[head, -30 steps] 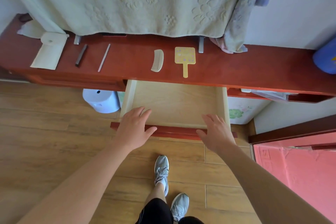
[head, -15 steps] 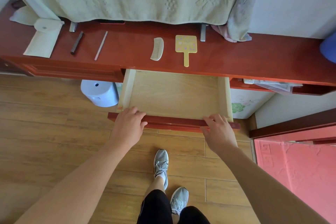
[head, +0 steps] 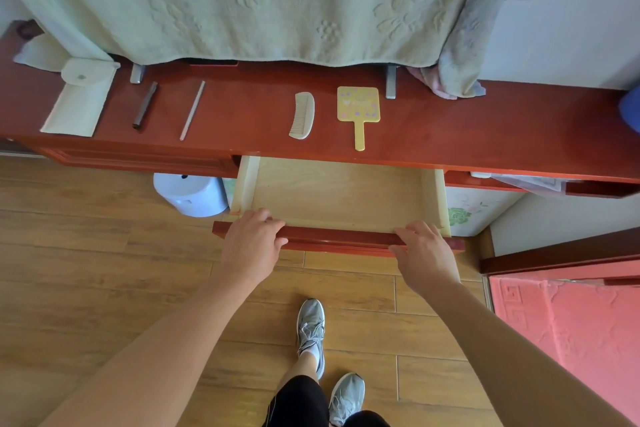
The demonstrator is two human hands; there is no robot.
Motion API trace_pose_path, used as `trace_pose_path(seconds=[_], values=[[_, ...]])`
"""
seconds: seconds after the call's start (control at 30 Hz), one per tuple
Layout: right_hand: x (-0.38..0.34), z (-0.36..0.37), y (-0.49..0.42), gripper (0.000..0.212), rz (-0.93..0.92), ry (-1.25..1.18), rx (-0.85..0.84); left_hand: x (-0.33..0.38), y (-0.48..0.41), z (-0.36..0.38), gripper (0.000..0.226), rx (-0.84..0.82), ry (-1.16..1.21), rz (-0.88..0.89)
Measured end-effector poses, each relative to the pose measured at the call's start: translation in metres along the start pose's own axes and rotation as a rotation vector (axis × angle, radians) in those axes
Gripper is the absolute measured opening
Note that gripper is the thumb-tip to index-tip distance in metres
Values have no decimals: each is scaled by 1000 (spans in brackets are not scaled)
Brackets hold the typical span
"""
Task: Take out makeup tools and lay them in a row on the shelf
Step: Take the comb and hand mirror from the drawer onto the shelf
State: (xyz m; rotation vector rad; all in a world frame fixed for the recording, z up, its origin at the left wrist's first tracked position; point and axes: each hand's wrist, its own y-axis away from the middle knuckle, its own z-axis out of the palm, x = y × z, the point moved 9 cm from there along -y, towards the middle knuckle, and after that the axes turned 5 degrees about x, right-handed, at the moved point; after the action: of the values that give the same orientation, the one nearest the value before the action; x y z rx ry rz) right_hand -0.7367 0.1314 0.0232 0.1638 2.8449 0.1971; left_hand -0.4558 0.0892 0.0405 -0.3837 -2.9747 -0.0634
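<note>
Both hands are clamped on the drawer front point(head: 339, 240), well apart. The left hand point(head: 251, 246) is near its left end with fingers curled over the top edge. The right hand point(head: 424, 253) is near its right end, with fingers over the edge and the thumb on the outer face. Gripping at both ends probably keeps the drawer point(head: 341, 194) running straight rather than jamming on one side.

The makeup tools already lie on the desk point(head: 485, 128) in a loose row along its front edge. From the left end these are a pale pouch point(head: 81, 97), a dark stick point(head: 144, 105) and a thin pale stick point(head: 192, 110). After a wider gap, above the drawer, come a cream comb point(head: 303, 115) and a yellow hand mirror point(head: 358, 106). Each lies with its length running across the desk and apart from its neighbours, so every piece can be seen and picked up singly.

Only bare wood shows in the pulled-out part of the drawer, so the laying-out looks finished or nearly so. The grip suits pushing the drawer shut, though nothing shows which way it will go. A pale green cloth point(head: 242, 0) hangs over the desk's back edge
</note>
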Motion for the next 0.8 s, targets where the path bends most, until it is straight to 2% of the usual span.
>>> trace_pose_path(seconds=[0.43,0.5,0.57,0.63,0.73,0.8], values=[[-1,-11,-77,31,39,7,-6,-10,-81,-3,34,-17,21,22],[-1,-14,-82,35,44,15,-5,-10,-87,-6,39,20,21,27],[-2,-21,-85,47,45,19,29,-12,-90,-12,56,82,12,6],[-5,-32,-89,71,16,50,98,-18,-94,-17,85,110,4,-44],[-7,-37,-98,104,-36,139,81,-24,-106,-15,125,21,-23,-65],[-6,-34,-106,115,-50,172,8,-25,-113,-10,131,-56,-35,-35]])
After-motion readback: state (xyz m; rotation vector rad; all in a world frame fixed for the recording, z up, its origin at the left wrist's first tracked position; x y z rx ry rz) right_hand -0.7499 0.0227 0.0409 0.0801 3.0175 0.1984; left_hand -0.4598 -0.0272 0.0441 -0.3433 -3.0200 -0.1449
